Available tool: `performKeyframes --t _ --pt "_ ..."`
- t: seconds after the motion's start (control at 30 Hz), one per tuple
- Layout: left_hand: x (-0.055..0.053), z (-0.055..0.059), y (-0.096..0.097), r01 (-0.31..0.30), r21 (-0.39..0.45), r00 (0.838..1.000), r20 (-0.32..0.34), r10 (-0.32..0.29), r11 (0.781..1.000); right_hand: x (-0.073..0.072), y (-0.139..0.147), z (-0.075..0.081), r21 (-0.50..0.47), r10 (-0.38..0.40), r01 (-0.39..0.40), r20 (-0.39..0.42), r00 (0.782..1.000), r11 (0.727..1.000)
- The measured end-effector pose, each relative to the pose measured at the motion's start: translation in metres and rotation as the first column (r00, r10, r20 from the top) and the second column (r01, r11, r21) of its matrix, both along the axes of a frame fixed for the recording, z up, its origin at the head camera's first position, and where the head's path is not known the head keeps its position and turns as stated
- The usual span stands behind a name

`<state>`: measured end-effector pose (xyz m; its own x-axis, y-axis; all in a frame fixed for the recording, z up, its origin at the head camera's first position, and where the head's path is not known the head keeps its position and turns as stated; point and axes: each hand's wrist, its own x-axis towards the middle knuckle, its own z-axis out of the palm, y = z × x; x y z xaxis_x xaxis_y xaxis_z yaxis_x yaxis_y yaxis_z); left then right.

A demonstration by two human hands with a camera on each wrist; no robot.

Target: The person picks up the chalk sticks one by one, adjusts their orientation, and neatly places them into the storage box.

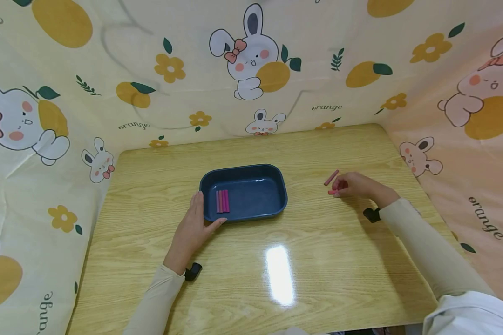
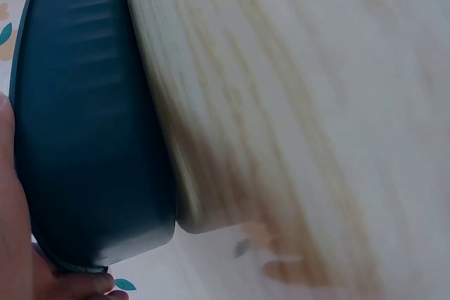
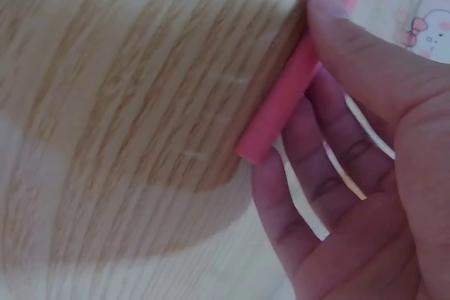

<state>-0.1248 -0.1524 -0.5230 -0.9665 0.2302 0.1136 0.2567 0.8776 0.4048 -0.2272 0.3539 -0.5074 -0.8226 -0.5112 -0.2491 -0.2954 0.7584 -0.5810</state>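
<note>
A dark blue rectangular tray stands on the wooden table. My left hand holds its left end, fingers along the side and thumb at the front rim. In the left wrist view, the tray's outer wall fills the left side. Three pink and purple pastel sticks lie side by side at the tray's left. To the right, my right hand pinches a pink pastel stick between thumb and fingers, close over the table. Just beyond the fingertips lies a darker pink pastel stick.
A printed cloth with rabbits and oranges hangs behind the wooden table and on both sides. Bright light reflects off the tabletop near the front. A black wrist strap piece shows under the right wrist.
</note>
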Motion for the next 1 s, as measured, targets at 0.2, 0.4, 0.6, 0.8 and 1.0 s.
performKeyframes --t 0.2,0.4,0.6,0.8,1.0 --pt "0.0 -0.001 0.0 0.001 0.0 1.0 -0.009 -0.001 1.0 0.002 -0.003 0.004 0.004 -0.002 0.002 0.064 0.998 1.0" --pt "0.0 -0.001 0.0 -0.002 0.003 1.0 -0.007 0.002 1.0 0.003 -0.005 0.005 0.004 0.0 0.0 0.064 0.998 1.0" --pt "0.0 -0.002 0.0 -0.011 0.007 1.0 0.001 0.011 1.0 0.005 -0.008 0.002 -0.011 -0.001 0.002 0.041 0.999 1.0" --pt "0.0 -0.001 0.001 -0.012 0.005 1.0 0.001 0.012 1.0 0.01 -0.012 -0.002 -0.046 -0.032 0.033 0.032 0.999 0.998" --pt "0.0 0.0 0.0 -0.009 0.003 1.0 -0.005 0.009 1.0 0.014 -0.015 -0.005 -0.088 -0.057 0.059 0.025 0.998 0.994"
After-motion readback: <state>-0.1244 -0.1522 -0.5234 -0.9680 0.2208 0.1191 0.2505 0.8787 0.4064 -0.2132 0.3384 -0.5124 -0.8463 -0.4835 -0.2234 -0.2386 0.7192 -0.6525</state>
